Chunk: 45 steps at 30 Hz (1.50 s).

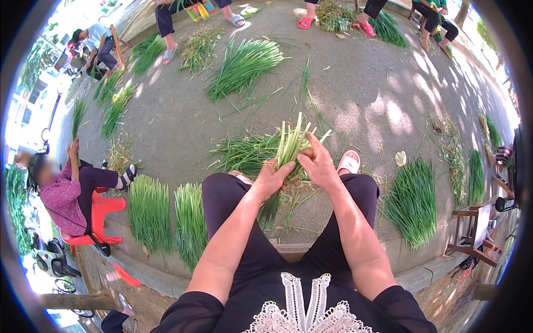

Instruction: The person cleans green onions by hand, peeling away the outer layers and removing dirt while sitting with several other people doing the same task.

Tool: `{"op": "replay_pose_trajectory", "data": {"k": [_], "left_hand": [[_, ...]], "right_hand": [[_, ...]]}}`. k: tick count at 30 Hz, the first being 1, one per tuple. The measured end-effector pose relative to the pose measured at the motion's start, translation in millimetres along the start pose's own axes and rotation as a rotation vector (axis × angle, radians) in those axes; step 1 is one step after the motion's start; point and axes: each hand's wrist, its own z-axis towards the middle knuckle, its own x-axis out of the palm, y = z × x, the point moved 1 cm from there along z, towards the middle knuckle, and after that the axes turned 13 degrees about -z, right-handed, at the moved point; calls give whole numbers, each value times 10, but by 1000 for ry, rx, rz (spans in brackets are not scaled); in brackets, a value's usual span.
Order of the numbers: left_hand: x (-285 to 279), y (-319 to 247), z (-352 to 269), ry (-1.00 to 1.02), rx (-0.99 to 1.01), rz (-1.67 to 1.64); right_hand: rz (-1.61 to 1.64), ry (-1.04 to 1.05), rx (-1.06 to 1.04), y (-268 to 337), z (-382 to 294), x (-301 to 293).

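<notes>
My left hand [270,177] is closed around a bunch of green stalks [291,143], probably garlic chives, held tilted between my knees. Their pale cut ends point up and away from me, and the dark green leaves hang below my wrist. My right hand [317,164] is at the right side of the bunch, thumb and fingertips pinched together among the stalks; whether single stalks are between them is hard to see. Just beyond and under my hands lies a loose heap of chives [245,154] on the pavement. Dry trimmings [306,181] are scattered beneath the bunch.
Sorted chive piles stand at my left [150,212] and right [410,204]. Ahead lies another pile [247,66]. A person in a pink top [62,191] sits on a red plastic chair [100,212] at left, holding chives. Other people sit across the pavement. A wooden stool [472,235] is at right.
</notes>
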Motion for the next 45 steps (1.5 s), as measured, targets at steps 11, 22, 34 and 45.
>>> {"op": "replay_pose_trajectory", "data": {"k": [11,22,34,45], "left_hand": [[42,-29,-9,-46,26,-12],[23,-1,3,-40,37,6],[57,-40,-24,-87,-20,-135],[7,-53,7,-191,8,30]], "right_hand": [[62,15,50,-44,8,-22],[17,-20,-9,-87,40,10],[29,-35,20,-11,18,-15],[192,-207,90,81,23,-113]]}}
